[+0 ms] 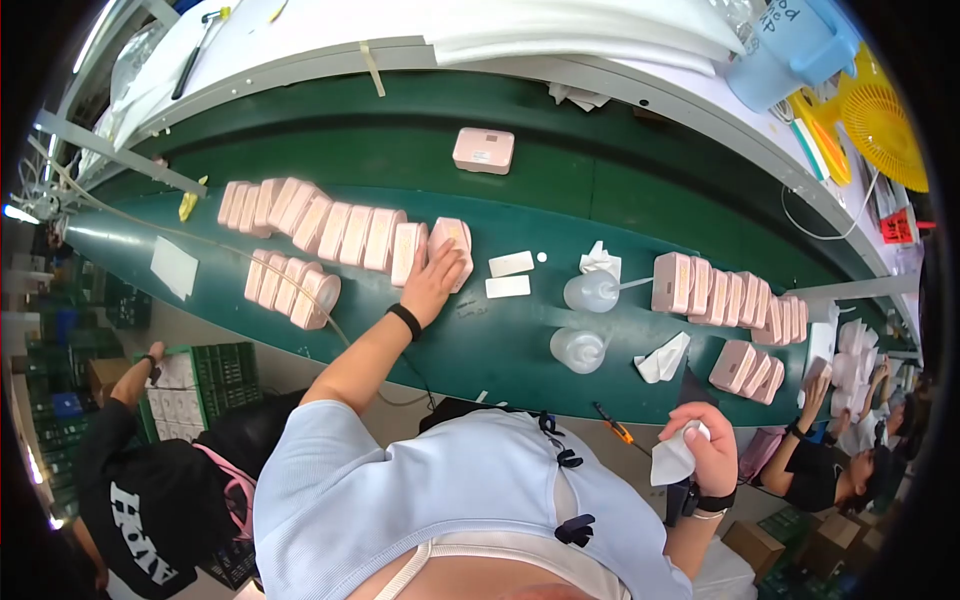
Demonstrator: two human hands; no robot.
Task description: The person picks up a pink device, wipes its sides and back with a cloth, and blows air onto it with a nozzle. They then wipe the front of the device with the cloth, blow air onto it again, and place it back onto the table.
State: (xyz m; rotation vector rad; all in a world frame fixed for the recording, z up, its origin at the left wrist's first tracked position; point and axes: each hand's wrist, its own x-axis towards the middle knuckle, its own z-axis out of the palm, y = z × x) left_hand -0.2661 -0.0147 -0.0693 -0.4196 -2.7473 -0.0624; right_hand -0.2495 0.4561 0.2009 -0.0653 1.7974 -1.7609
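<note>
My left hand (432, 284) reaches across the green bench, its fingers spread over the face and edge of a pink box-shaped case (449, 235). This case stands at the right end of a long curved row of similar pink cases (345, 235). Close to the bench's front edge, my right hand (712, 455) is closed around a white cloth or wipe (675, 459). Two white rectangular cards (510, 264) and a small white disc (542, 257) lie right of my left hand. Two translucent bottles (592, 292) stand farther right, with crumpled white wipes (662, 358) nearby.
One pink case (484, 150) lies on the green surface behind. More pink cases stand in rows at right (712, 290) and front left (290, 288). A cable (300, 254) crosses the left side. A shelf (400, 58) overhangs the back. Co-workers are at left (130, 480) and right (820, 465).
</note>
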